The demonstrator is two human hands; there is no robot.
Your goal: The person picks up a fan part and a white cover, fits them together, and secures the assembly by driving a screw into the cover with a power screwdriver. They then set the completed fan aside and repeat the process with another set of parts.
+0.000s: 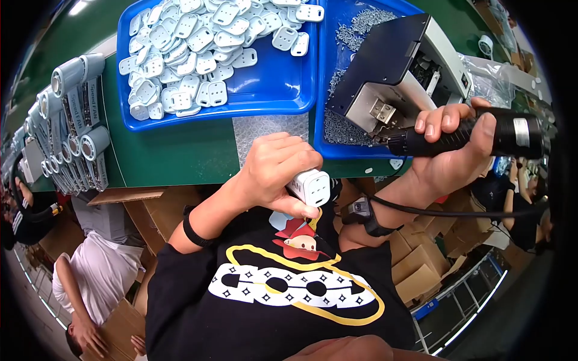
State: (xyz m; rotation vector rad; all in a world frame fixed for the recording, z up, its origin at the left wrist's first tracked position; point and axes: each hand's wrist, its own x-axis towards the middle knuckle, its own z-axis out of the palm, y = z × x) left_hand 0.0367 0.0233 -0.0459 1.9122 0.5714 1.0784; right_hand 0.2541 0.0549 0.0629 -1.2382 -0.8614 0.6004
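Black screwdriver point(442, 142), frame right, fills the curled right hand point(448, 163); the left hand point(278, 163) wraps a white device point(316, 190), centre.

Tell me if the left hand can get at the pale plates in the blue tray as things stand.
Probably not straight away: the left hand is closed around a white handle. Otherwise the way looks free, with nothing tall between it and the pale plates in the open blue tray.
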